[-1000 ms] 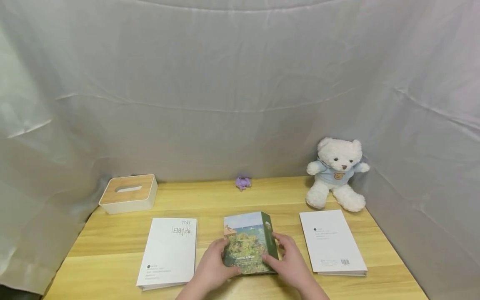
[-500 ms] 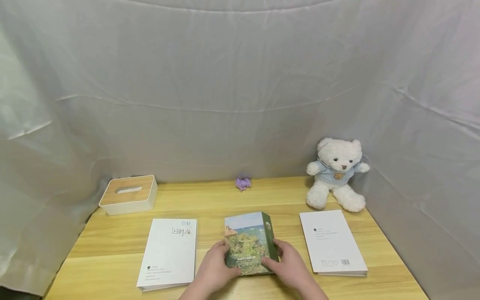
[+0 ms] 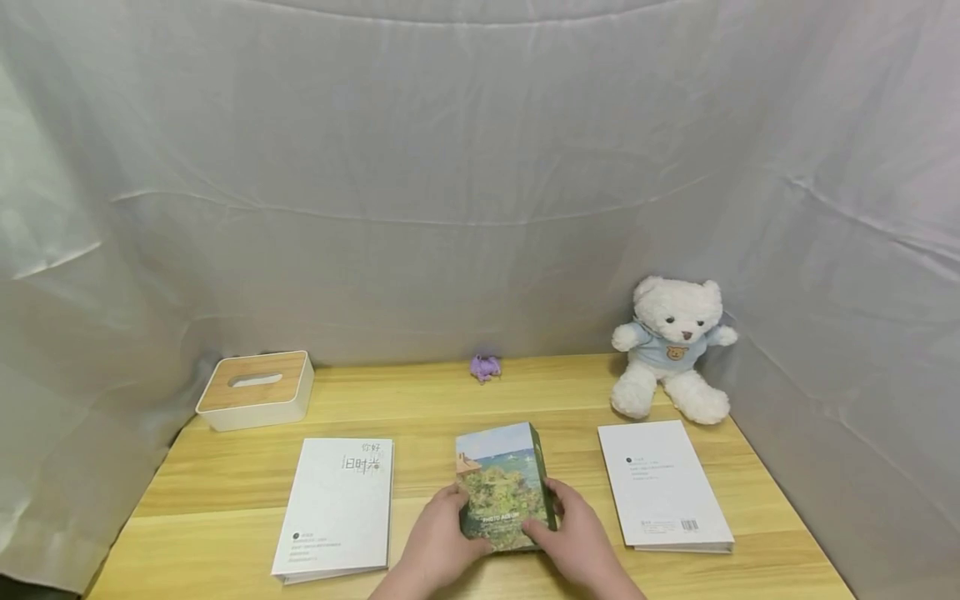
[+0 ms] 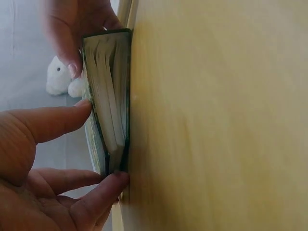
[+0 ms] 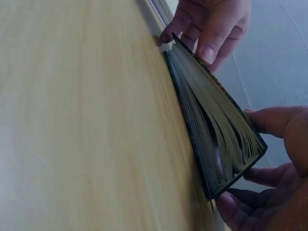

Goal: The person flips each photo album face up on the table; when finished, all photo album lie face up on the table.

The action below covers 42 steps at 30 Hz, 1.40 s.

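Photo album (image 3: 504, 483) held between left hand (image 3: 441, 533) and right hand (image 3: 573, 533) at bottom centre

Grey cloth (image 3: 480, 167) fills the upper part of the head view and both sides, hanging in creases behind a wood-grain tabletop (image 3: 420, 396). At the middle left, by the back edge, sits a white box (image 3: 251, 404) with a wood-toned lid and an oblong slot. Below it, at lower left, a white book (image 3: 337, 508) lies flat, dark lettering near its upper right corner.

Just right of that book, the left hand is partly curled, its thumb on the album's front cover and its fingers round the side opposite the spine. The album is at the bottom centre, its painted seaside cover facing up and its dark green spine to the right; the wrist views show its page ends between the covers. Whether its whole underside rests on the tabletop cannot be told. Above it, by the back edge, lies a small purple object (image 3: 485, 367).

The right hand is likewise partly curled, gripping the spine side with its thumb on the front cover. At the middle right sits a white teddy bear (image 3: 675, 354) in a light blue top. Below it, at lower right, lies a second white volume (image 3: 663, 487), a barcode near its lower edge.
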Motion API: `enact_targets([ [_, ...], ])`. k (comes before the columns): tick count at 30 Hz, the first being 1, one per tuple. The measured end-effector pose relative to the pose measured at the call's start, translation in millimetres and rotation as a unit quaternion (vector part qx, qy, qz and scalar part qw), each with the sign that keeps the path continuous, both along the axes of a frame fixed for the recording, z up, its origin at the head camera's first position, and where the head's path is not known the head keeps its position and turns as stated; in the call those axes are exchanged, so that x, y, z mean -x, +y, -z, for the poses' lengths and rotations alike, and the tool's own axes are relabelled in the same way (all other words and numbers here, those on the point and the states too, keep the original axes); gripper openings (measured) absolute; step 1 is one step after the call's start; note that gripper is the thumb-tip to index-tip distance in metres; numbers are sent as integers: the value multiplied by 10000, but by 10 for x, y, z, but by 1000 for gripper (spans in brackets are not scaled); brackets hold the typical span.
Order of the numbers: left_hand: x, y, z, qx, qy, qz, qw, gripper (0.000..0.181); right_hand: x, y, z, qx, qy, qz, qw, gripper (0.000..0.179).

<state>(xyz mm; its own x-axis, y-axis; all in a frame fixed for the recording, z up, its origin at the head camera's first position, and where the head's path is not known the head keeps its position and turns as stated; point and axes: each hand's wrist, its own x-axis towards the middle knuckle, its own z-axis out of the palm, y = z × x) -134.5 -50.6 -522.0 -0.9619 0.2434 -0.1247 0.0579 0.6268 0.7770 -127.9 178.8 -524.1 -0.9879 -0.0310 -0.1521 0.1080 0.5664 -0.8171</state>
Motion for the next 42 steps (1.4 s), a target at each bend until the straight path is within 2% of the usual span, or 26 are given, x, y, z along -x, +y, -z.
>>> enact_targets([
  [9, -27, 71, -40, -131, -163, 117, 9997, 84, -9, -17, 10, 170, 18, 150, 9997, 77],
  [25, -52, 143, -70, -95, -150, 107, 9998, 89, -19, -52, 26, 310, 132, 500, 9982, 67],
  [35, -42, 149, -52, -89, -191, 141, 9997, 84, -24, -59, 40, 728, 477, 648, 9941, 58],
  [42, -42, 148, -62, -2, 26, 78, 10000, 83, -14, -37, 8, 1089, 477, 783, 9898, 41],
])
